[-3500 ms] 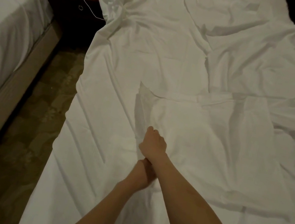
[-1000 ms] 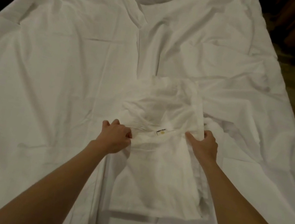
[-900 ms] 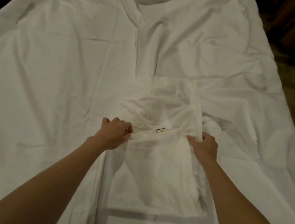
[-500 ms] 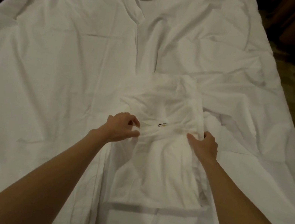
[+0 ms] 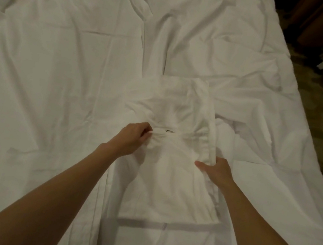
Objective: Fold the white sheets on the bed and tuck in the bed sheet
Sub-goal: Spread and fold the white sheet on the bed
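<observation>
Left hand (image 5: pixel 132 136), arm stretched forward, bunches the left edge of the folded sheet (image 5: pixel 172 167) in curled fingers beside a small tag (image 5: pixel 169 131). Right hand (image 5: pixel 216 169) pinches its right edge, thumb lying on top. Sheet lies mid-bed (image 5: pixel 48 59), toward the near edge.

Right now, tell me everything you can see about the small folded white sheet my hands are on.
The small folded sheet is white, thin cloth, looking like cotton, roughly rectangular, lying in the middle of the bed on the larger rumpled bed sheet. Its near part lies flat with a straight edge; its far part is bunched and creased. A small dark tag shows near the bunching. The left hand pinches gathered cloth there; the right hand holds its right edge.
</observation>
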### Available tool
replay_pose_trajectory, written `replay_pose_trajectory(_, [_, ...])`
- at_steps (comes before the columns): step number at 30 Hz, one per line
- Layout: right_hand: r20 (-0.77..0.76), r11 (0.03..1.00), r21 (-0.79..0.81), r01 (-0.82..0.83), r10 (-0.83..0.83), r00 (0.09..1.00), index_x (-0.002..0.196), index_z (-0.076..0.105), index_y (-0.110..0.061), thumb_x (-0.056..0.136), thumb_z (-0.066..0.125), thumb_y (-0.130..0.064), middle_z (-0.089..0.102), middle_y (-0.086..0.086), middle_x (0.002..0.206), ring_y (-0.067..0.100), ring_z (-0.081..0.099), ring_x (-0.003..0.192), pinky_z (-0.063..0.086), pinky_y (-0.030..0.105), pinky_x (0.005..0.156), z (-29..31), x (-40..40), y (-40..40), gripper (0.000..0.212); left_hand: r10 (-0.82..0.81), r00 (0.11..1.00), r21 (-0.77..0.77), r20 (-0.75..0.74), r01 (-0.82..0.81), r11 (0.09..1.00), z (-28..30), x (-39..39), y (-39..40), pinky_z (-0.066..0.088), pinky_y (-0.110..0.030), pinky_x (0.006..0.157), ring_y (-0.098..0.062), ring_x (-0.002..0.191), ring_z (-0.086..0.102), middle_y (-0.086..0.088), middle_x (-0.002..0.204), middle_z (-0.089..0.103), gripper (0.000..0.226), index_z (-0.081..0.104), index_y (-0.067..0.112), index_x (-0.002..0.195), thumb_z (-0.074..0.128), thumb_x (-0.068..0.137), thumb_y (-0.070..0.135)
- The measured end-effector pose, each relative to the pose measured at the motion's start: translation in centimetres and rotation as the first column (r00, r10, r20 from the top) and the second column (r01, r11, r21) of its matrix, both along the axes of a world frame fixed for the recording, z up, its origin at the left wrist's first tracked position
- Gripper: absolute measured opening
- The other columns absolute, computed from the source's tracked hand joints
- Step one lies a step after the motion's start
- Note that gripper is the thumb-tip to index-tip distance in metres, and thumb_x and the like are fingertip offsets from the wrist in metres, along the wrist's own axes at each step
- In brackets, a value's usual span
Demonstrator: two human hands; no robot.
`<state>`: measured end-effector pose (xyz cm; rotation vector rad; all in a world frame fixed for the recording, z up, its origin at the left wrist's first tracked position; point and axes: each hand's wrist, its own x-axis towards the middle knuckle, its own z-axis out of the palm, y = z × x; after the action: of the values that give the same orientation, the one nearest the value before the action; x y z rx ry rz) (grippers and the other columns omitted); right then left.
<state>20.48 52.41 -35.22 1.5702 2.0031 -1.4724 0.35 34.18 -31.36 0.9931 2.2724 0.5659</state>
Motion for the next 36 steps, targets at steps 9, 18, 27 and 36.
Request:
replay_pose_trajectory(9, [0.012, 0.998, 0.063, -0.020, 0.019, 1.000, 0.100, 0.066, -0.004, 0.082, 0.074, -0.027, 0.065, 0.009, 0.090, 0.028, 0.063, 0.089, 0.044, 0.030, 0.074, 0.3, 0.3, 0.0, 0.031, -0.099, 0.995, -0.306, 0.011, 0.097, 0.947, 0.9, -3.5, 0.1, 0.030, -0.032, 0.076, -0.010, 0.065, 0.050, 0.009, 0.060, 0.051, 0.038, 0.053, 0.024, 0.062, 0.060, 0.085, 0.054])
replay_pose_trajectory(18, [0.088, 0.990, 0.139, 0.001, -0.014, 0.996, 0.106, 0.066, -0.005, 0.081, 0.072, -0.032, 0.068, 0.012, 0.097, 0.031, 0.063, 0.092, 0.049, 0.036, 0.078, 0.0, 0.2, -0.6, 0.037, 0.034, 0.985, -0.433, -0.172, -0.107, 0.895, 1.1, -6.6, -2.1, 0.038, -0.035, 0.083, -0.026, 0.096, 0.055, -0.009, 0.105, 0.064, 0.028, 0.061, 0.015, 0.096, 0.056, 0.092, 0.042])
replay_pose_trajectory(27, [0.095, 0.964, 0.227, 0.139, -0.164, 0.982, 0.133, 0.047, -0.003, 0.082, 0.069, -0.042, 0.056, 0.016, 0.129, 0.033, 0.053, 0.118, 0.042, 0.037, 0.094, 1.4, -0.5, -2.9, 0.068, 0.598, 0.665, -0.234, 0.447, -0.559, 0.796, -2.9, 1.8, -4.9, 0.048, -0.032, 0.080, -0.027, 0.096, 0.060, -0.012, 0.111, 0.063, 0.054, 0.056, 0.000, 0.124, 0.056, 0.092, 0.044])
replay_pose_trajectory(36, [-0.253, 0.988, 0.094, 0.125, -0.098, 0.963, 0.104, 0.068, -0.009, 0.084, 0.067, -0.019, 0.067, 0.004, 0.093, 0.021, 0.062, 0.086, 0.049, 0.030, 0.075, 5.6, -1.9, -4.3, 0.022, 0.550, 0.810, 0.036, 0.203, -0.568, 0.822, 1.8, 1.3, -6.5, 0.033, -0.036, 0.108, -0.029, 0.131, 0.043, -0.010, 0.143, 0.048, 0.055, 0.045, 0.011, 0.140, 0.046, 0.097, 0.044])
